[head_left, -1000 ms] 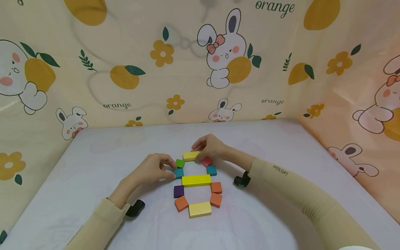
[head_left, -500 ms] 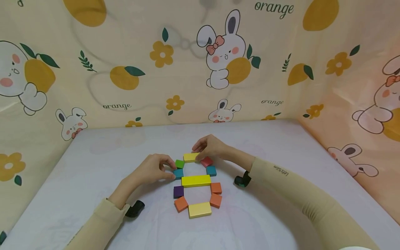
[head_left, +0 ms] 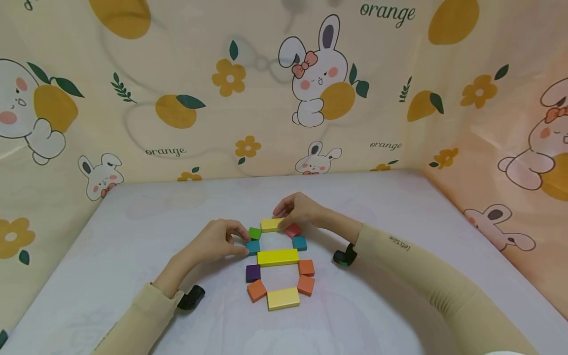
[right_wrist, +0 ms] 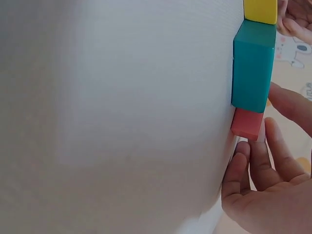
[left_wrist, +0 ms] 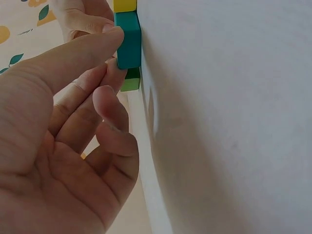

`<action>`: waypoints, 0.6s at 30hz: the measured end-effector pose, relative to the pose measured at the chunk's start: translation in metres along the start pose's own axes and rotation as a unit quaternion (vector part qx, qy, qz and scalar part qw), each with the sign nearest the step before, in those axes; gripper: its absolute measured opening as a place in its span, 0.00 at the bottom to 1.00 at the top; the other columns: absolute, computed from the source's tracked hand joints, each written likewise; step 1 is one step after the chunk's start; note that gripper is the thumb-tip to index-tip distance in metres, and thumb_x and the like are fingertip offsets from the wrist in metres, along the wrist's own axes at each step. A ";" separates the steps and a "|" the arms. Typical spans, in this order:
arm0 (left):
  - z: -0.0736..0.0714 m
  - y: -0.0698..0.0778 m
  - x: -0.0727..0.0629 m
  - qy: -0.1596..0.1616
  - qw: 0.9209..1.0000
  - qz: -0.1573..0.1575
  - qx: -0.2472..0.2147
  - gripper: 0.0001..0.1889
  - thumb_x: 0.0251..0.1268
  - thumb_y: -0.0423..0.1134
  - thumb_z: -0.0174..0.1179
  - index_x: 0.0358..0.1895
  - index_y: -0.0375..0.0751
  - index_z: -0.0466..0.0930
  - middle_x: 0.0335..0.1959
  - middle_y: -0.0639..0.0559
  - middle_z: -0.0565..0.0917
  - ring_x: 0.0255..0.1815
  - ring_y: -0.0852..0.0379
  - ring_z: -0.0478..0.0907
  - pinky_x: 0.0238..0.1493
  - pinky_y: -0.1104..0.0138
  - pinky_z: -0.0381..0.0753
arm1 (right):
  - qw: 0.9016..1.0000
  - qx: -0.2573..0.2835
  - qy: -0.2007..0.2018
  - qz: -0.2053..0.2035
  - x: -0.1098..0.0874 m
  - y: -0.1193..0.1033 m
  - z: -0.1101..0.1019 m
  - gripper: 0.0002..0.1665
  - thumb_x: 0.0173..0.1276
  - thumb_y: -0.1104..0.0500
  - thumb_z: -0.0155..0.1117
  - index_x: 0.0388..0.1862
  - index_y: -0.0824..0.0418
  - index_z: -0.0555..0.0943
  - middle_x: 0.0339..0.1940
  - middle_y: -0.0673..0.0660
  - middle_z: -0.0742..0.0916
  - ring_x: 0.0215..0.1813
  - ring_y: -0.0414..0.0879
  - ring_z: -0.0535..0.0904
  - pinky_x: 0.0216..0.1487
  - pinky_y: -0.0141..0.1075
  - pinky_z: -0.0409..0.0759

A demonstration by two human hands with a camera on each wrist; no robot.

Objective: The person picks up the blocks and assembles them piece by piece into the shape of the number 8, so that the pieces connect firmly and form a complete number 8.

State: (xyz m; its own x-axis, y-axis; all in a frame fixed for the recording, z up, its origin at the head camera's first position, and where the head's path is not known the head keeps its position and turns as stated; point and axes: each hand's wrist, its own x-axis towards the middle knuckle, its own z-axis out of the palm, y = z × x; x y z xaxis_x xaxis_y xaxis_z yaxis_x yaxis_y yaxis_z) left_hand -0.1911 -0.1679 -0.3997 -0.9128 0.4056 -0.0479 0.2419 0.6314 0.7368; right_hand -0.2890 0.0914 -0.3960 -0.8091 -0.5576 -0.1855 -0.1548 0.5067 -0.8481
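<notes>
Wooden blocks lie in a closed, figure-eight-like outline. My left hand [head_left: 219, 240] is at its left side; thumb and index finger pinch a teal block [left_wrist: 129, 41], just below a green block [head_left: 255, 233]. With my right hand [head_left: 301, 209] I grip the top yellow block [head_left: 270, 225], thumb on the near side and fingers behind; its right end is hidden. A red block [right_wrist: 247, 123] sits under that hand, against the right teal block [right_wrist: 254, 68]. A long bright yellow block [head_left: 278, 257] crosses the middle.
Below the middle bar lie a purple block [head_left: 253, 273], a left orange block [head_left: 256, 291], two right orange blocks and a pale yellow block [head_left: 283, 299] at the bottom. A white cloth [head_left: 186, 197] covers the table; a patterned backdrop [head_left: 199, 74] stands behind.
The view has tilted up very slightly, so everything sits a touch lower. Both hands keep their places at the blocks, with no clear movement of any block.
</notes>
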 end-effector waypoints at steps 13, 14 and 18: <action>-0.002 0.002 -0.003 0.012 0.999 0.029 0.030 0.12 0.52 0.39 0.76 0.40 0.50 0.85 0.38 0.60 0.84 0.28 0.54 0.73 0.31 0.65 0.76 | 1.000 0.000 -0.010 -0.012 -0.004 0.002 -0.006 0.17 0.63 0.58 0.73 0.49 0.62 0.84 0.42 0.53 0.86 0.44 0.50 0.79 0.45 0.35 0.78; -0.002 0.003 -0.003 0.015 0.999 0.033 0.030 0.12 0.53 0.40 0.76 0.40 0.50 0.85 0.38 0.60 0.84 0.28 0.54 0.73 0.30 0.65 0.76 | 1.000 -0.003 -0.008 -0.014 -0.004 0.004 -0.007 0.17 0.64 0.57 0.72 0.50 0.61 0.84 0.42 0.52 0.86 0.44 0.50 0.78 0.44 0.35 0.78; -0.002 0.006 -0.001 0.037 0.998 0.054 0.025 0.08 0.56 0.42 0.74 0.38 0.52 0.85 0.35 0.62 0.84 0.29 0.53 0.73 0.27 0.65 0.75 | 1.000 -0.014 0.016 -0.013 -0.009 0.010 -0.015 0.17 0.64 0.55 0.72 0.50 0.59 0.84 0.43 0.51 0.86 0.45 0.50 0.76 0.43 0.36 0.77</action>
State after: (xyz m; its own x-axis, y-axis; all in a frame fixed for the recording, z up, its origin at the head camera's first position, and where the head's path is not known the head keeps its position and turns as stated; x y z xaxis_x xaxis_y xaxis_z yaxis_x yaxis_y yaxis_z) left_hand -0.1893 -0.1661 -0.3939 -0.9020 0.4242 0.0810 0.3544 0.6199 0.7001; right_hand -0.2918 0.1110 -0.3951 -0.8224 -0.5497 -0.1462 -0.1919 0.5100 -0.8385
